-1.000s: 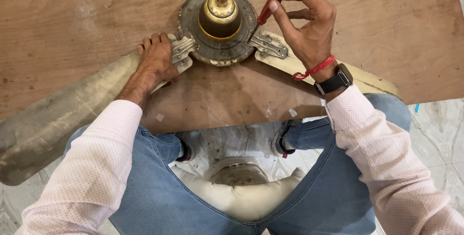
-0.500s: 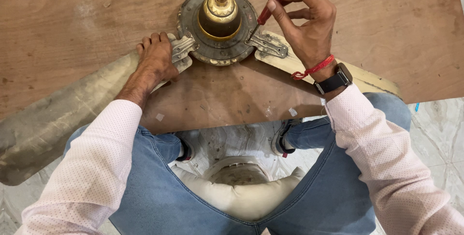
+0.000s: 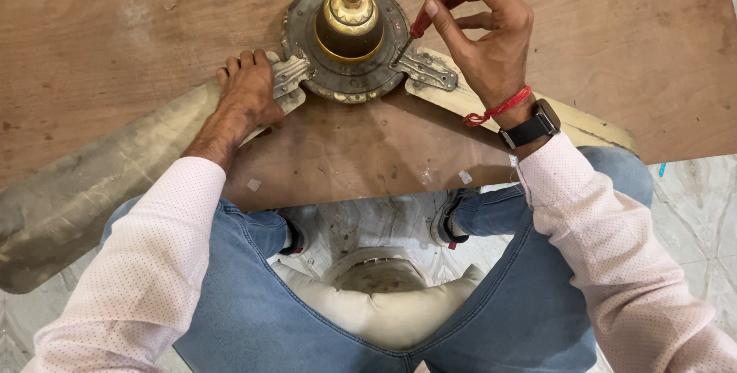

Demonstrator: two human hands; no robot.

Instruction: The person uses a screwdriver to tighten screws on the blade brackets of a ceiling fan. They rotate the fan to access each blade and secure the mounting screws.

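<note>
A dusty brass-coloured ceiling fan motor hub (image 3: 349,43) lies on the brown plywood desk (image 3: 115,28). The right hand (image 3: 487,35) pinches a red-handled screwdriver (image 3: 418,26) at the blade bracket; the left hand (image 3: 249,93) presses flat, grip open, on another bracket. Keep the driver upright, pressing firmly. The tip and screw head are probably engaged, though hard to see.

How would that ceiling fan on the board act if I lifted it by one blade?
The ceiling fan would probably feel heavy at its metal hub and sag there. The long left blade looks thin, so it may flex. It overhangs the wooden board, so the fan could swing awkwardly. The left hand presses that blade's bracket.
</note>
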